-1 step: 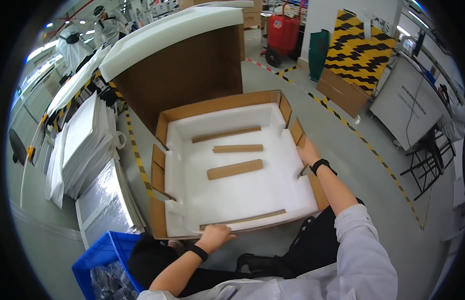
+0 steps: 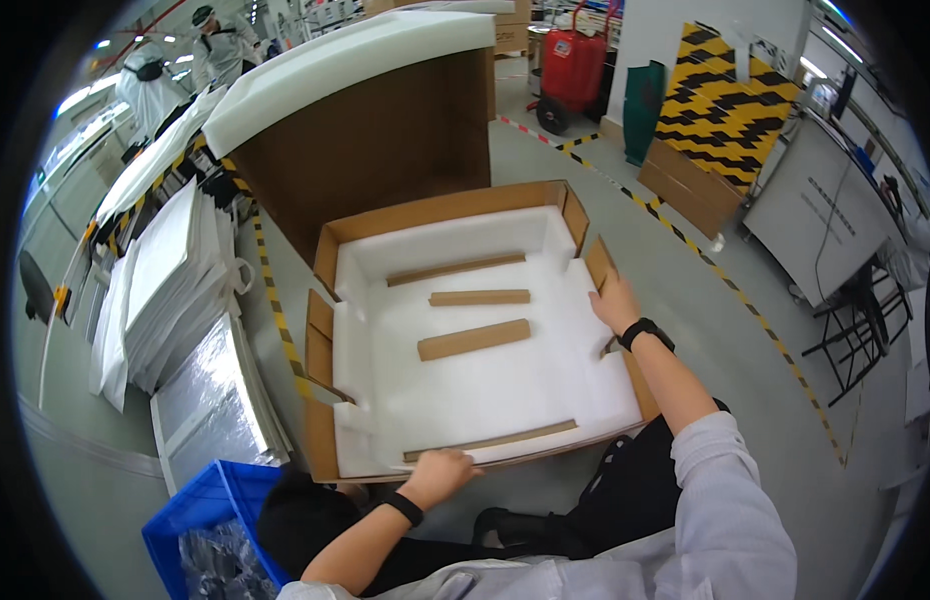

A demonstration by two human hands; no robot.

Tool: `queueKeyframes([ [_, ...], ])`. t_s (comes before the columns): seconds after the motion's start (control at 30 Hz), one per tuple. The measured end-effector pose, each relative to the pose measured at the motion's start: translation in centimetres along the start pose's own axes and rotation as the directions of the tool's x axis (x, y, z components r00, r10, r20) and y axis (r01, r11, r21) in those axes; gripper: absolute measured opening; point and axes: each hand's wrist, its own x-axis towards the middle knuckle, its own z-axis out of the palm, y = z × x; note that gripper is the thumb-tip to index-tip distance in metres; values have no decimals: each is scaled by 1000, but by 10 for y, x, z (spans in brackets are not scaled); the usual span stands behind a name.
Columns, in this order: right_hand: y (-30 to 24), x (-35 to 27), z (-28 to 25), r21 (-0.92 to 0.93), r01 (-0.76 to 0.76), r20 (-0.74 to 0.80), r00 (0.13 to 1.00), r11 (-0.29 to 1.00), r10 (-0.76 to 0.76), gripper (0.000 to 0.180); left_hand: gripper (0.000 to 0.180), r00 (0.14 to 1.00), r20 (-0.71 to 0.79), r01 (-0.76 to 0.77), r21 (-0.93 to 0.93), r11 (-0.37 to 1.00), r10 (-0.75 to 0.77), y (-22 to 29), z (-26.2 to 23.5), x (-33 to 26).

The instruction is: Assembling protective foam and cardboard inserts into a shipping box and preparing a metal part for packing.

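In front of me lies an uncovered cardboard box lined with white foam. Several brown cardboard strips, among them a wide one, rest in slots or on the foam floor. My left hand is closed over the near edge of the box, left of the middle, its fingers curled on the rim. On the right side, my right hand grips the box wall beside an upright cardboard flap, with fingers reaching over the inner side. Its thumb is partly hidden.
Behind stands a large brown carton topped with white foam. Stacked white sheets and a blue crate holding plastic-wrapped items are at left. Farther off are a red wheeled extinguisher, a striped board, a grey cabinet and two people.
The view has shifted slightly, so the scene sits a little farther right. My right hand's fingers show a bit more over the inner side of the box wall. My left hand stays at the near edge.
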Motion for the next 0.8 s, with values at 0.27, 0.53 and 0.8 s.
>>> queueKeyframes([
  [0.27,-54,13,154,-82,130,378,922,988,-90,58,26,992,-72,-116,-137,984,107,9,-64,10],
  [0.53,95,7,294,505,-411,409,888,759,209,80,25,993,19,-110,-182,977,116,-6,-48,17],
  [0.8,35,-3,297,451,-783,617,620,428,485,46,23,990,88,-93,-172,981,109,-11,-43,35],
])
